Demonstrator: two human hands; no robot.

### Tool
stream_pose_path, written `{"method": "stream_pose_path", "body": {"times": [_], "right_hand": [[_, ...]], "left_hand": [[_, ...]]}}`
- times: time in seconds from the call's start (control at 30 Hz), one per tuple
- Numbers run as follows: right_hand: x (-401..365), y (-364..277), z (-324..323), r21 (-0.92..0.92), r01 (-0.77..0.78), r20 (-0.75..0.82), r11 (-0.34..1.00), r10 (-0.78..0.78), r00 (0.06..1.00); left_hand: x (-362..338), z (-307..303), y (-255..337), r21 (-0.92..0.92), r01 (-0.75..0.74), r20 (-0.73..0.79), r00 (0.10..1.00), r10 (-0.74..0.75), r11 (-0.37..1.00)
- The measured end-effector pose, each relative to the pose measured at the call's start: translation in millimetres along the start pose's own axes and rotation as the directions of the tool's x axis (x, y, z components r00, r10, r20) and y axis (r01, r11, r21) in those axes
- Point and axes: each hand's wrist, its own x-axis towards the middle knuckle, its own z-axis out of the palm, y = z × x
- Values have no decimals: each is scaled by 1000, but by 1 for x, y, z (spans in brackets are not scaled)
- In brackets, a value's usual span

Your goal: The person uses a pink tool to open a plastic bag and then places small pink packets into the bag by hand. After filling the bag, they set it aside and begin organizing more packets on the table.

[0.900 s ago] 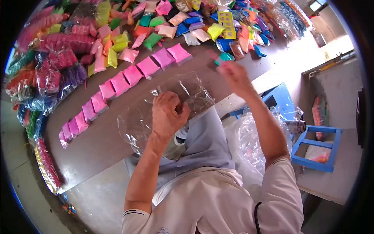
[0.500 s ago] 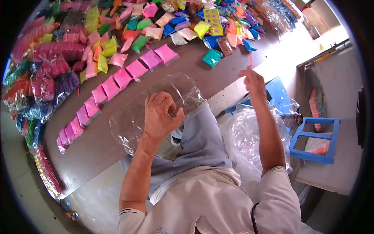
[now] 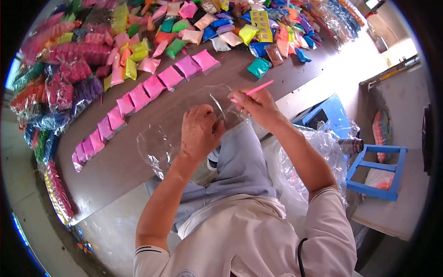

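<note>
A large clear plastic bag (image 3: 154, 145) spreads over the table edge near my lap. My left hand (image 3: 199, 131) is closed on it, fingers curled and thumb toward the fingertips. Close on its right, my right hand (image 3: 259, 110) pinches a thin pink plastic stick (image 3: 260, 87), which points up and to the right. The right fingertips overlap the bag's upper right part in this view. Beyond both hands, a slanting row of flat pink packets (image 3: 140, 97) lies along the brown table (image 3: 124, 157).
A heap of small colourful packets (image 3: 230, 38) covers the far side of the table. Bundled packets in clear wrap (image 3: 60, 87) pile up at the left. On the right are crumpled clear plastic (image 3: 295, 161), a blue box (image 3: 330, 115) and a blue frame (image 3: 376, 168).
My right hand has come down and left with the pink stick, from beyond the table's right side to beside my left hand. The left hand stays on the bag.
</note>
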Motion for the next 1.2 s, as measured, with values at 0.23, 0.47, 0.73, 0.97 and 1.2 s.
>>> {"method": "stream_pose_path", "body": {"times": [0.23,0.47,0.73,0.97,1.2], "right_hand": [[-7,18,2,41,-32,-48,999,34,998],[-2,28,6,602,35,-120,798,47,992],[21,-14,30,188,120,-11,975,-120,993],[37,-31,27,-306,134,344,942,-22,939],[28,-21,35,-218,399,262,891,-340,903]], "left_hand": [[-1,5,16,12,-59,-24,998,60,998],[3,-15,11,-101,-28,42,999,32,994],[-11,-34,-16,84,-43,-110,993,52,996],[-16,-40,-16,93,-55,-117,991,66,994],[-9,-44,-15,-5,-40,-107,993,39,999]]}}
